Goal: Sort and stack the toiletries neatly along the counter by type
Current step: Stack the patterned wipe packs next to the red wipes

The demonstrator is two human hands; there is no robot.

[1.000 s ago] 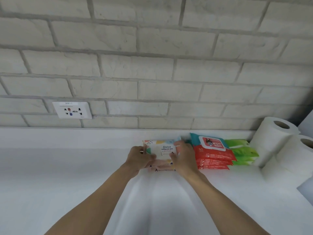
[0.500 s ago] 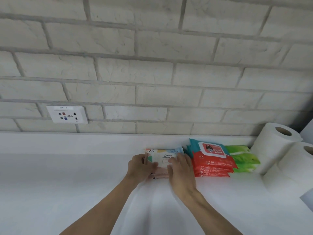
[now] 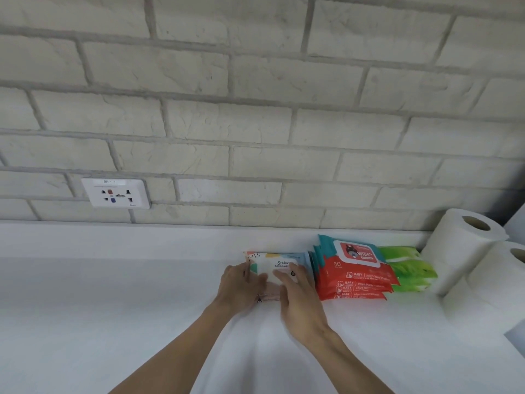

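A stack of pastel patterned wet wipe packs (image 3: 279, 264) lies on the white counter (image 3: 113, 294) near the back ledge. My left hand (image 3: 241, 288) holds the stack's left end. My right hand (image 3: 301, 300) lies flat on its top and front right. Touching the stack's right side is a pile of red and teal baby wipe packs (image 3: 352, 274). Green wipe packs (image 3: 409, 268) are stacked to the right of those. White toilet paper rolls (image 3: 466, 248) stand at the far right, next to the green packs.
A grey brick wall (image 3: 255, 109) rises behind the counter's raised back ledge. A white power socket (image 3: 116, 193) is set in the wall at the left. A pale object's corner (image 3: 515, 336) shows at the right edge.
My right hand slid back from the pack's right end to its top and front. The left hand stayed on the left end. The view tilted up a little.
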